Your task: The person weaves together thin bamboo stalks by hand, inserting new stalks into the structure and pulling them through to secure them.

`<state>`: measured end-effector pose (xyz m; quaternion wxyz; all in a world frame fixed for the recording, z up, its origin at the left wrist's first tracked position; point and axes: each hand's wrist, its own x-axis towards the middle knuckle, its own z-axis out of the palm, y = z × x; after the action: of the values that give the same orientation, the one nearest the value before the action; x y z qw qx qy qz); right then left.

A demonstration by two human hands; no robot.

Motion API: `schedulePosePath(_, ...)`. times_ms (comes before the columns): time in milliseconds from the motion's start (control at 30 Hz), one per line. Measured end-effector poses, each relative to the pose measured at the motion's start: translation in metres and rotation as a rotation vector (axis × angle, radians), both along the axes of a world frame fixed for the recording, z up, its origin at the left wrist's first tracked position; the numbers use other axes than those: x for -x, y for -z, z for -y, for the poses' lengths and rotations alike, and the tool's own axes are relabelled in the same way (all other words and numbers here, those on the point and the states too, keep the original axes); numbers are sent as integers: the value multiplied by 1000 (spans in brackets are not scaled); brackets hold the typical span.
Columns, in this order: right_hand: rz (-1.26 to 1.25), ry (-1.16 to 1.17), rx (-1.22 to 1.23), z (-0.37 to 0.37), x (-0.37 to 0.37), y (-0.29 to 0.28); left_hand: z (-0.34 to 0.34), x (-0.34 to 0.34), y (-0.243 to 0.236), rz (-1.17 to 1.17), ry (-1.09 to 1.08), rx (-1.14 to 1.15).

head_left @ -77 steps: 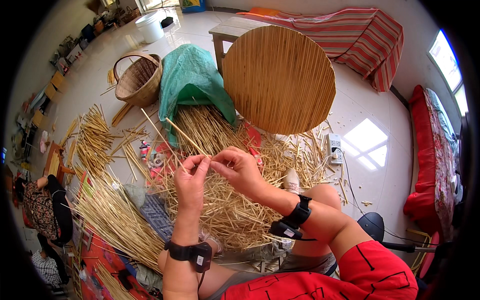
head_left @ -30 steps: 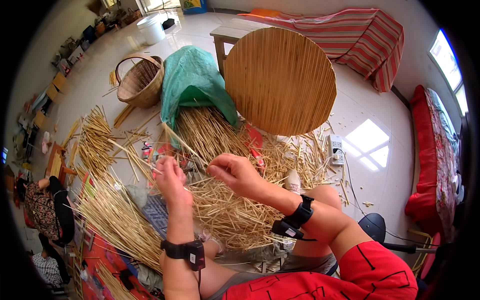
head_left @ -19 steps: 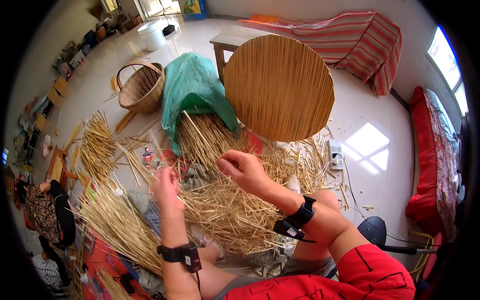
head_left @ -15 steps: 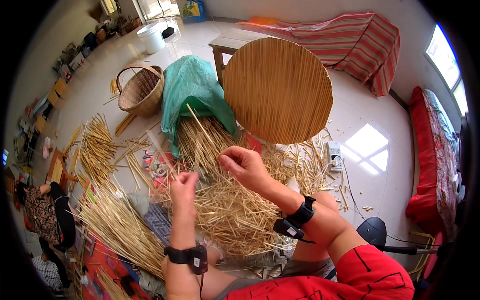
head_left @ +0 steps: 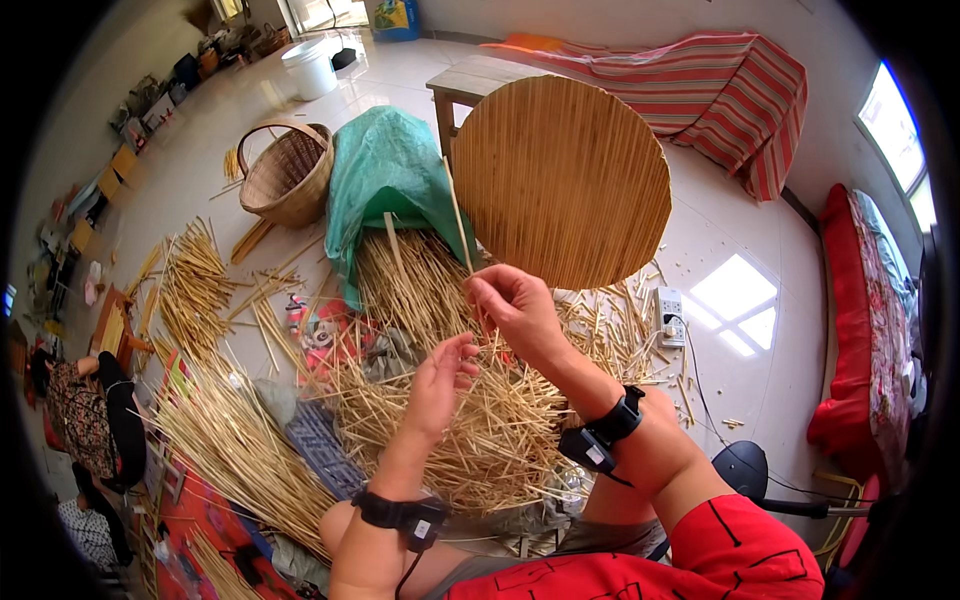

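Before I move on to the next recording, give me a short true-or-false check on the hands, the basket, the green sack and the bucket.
1. The right hand holds a pale stalk. True.
2. The left hand grips the basket's handle. False: it is loosely open above the heap of cut stalks, well away from the basket.
3. In the picture, the basket is left of the green sack. True.
4. The green sack's mouth is tied shut. False: it gapes open, with long stalks showing.
5. The white bucket stands farther from the person than the basket. True.
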<state>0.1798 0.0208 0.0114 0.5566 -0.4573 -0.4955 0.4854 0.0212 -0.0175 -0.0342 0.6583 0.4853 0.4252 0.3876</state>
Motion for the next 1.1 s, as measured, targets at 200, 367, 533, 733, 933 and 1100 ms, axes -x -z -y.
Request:
schedulePosePath(200,8,-183,172,11,23,3,3,10,-19,64,171,-8)
schedulePosePath(367,31,-221,28,19,38,19,-9,21,-24,178,-113,118)
schedulePosePath(533,185,-535,213,37,45,27,-29,63,-40,329,-438,75)
schedulePosePath(733,296,-1083,232,71,52,42,-43,107,-46,571,-659,104)
schedulePosePath(933,266,-985,379,77,62,41,-47,123,-47,547,-774,-95)
schedulePosePath(1100,252,-799,307,60,69,37,-29,83,-38,76,-530,-242)
